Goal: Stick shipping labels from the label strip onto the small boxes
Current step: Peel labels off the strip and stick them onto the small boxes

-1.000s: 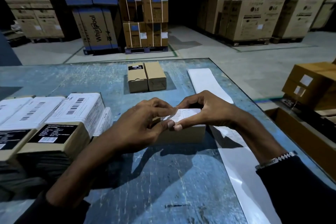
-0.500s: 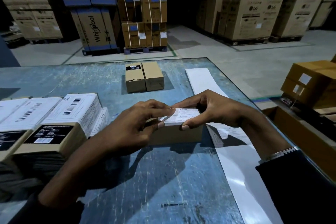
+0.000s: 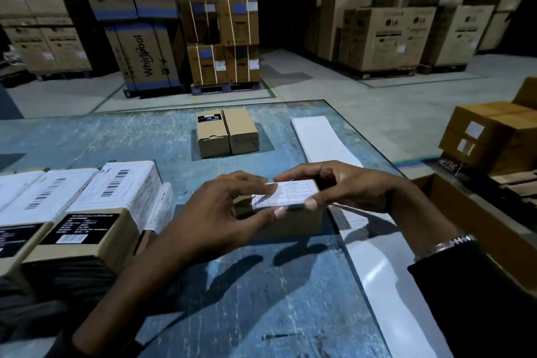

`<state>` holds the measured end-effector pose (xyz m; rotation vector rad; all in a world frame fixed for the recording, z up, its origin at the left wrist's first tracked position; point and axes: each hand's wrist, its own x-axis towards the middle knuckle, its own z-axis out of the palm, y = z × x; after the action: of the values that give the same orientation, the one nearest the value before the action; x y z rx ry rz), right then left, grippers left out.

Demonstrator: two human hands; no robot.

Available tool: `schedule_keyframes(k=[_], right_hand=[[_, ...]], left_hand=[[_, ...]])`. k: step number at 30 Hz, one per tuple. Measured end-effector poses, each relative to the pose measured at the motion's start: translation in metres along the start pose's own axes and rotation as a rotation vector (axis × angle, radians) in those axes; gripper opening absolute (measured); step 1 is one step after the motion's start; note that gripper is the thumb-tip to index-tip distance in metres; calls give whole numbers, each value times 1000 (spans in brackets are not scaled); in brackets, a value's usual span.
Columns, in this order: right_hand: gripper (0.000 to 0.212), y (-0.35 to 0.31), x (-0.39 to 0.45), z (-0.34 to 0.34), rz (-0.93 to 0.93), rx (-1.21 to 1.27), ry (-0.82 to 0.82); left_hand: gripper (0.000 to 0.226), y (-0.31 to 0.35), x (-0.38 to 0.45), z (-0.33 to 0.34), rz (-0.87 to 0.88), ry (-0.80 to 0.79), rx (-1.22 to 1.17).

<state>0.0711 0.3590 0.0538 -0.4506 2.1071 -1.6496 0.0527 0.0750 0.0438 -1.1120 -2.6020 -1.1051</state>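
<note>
A small brown box sits at the middle of the blue table, with a white printed shipping label on its top face. My left hand grips the box's left end, its fingers on top over the label's left edge and its thumb on the front face. My right hand grips the right end, thumb on the label's front edge and fingers curled behind. The white label strip runs along the table's right side, partly hidden by my right arm.
Two small brown boxes stand side by side at the table's far middle, the left one with a black sticker. A block of labelled boxes fills the left. An open carton sits off the right edge. Stacked warehouse cartons stand beyond.
My thumbs, touching at the label's front edge a second ago, have slid apart along it. More of the label's print is uncovered. The box stays in the same place.
</note>
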Motion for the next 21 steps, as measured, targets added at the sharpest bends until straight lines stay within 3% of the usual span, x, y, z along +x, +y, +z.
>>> schedule_keyframes(k=[3, 7, 12, 17, 19, 21], right_hand=[[50, -4, 13, 18, -11, -121, 147], [49, -4, 14, 20, -36, -119, 216], [61, -3, 4, 9, 0, -102, 76], [76, 0, 2, 4, -16, -66, -17], [79, 3, 1, 0, 9, -49, 12], [73, 1, -1, -2, 43, -89, 66]], left_hand=[[49, 0, 0, 13, 24, 167, 17], [35, -1, -1, 10, 62, 157, 51], [41, -5, -1, 0, 29, -13, 25], [69, -8, -5, -15, 9, -310, 36], [71, -8, -7, -13, -39, -262, -19], [63, -4, -7, -5, -70, -113, -49]])
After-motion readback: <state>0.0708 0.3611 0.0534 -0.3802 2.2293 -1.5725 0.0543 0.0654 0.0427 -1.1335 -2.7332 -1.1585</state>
